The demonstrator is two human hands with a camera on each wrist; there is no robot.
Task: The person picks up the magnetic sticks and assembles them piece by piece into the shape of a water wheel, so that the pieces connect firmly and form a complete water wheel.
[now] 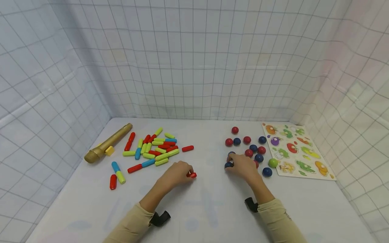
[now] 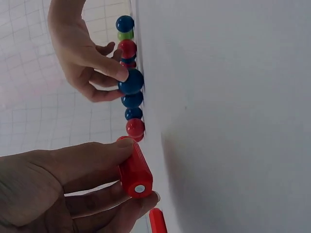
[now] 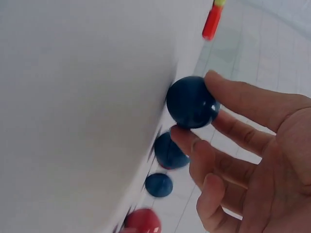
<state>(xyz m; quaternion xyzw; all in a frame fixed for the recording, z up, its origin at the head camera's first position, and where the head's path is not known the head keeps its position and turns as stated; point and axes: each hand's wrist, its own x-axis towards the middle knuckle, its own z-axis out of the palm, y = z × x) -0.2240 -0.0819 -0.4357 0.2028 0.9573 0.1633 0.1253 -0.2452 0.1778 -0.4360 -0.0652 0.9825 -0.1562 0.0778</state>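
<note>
white gridded walls [image 1: 197, 67] enclose a white table [image 1: 206, 135]. left hand [image 1: 177, 173] pinches a red stick [image 1: 192, 175], well in from the back edge; right hand [image 1: 243, 165] grips a blue ball [image 3: 192, 103] to its right, more balls [image 1: 249, 153] nearby. loose sticks [image 1: 161, 157] lie toward the left edge, fruit-and-veg board [image 1: 299, 157] by the back right corner.

From the right wrist camera I see the right hand [image 3: 252, 160] pinch a glossy blue ball [image 3: 190, 103] between thumb and fingertips; I can't tell whether the ball touches the white table [image 3: 73, 121]. Below it in my view I make out a second blue ball [image 3: 168, 150], then a smaller-looking blue one [image 3: 159, 185], then a blurred red ball [image 3: 143, 221] at the bottom edge. Near the top I spot a red stick [image 3: 211, 23] with a yellow-green piece [image 3: 219, 2] at its end, and a grid-lined wall [image 3: 272, 53] behind.
</note>
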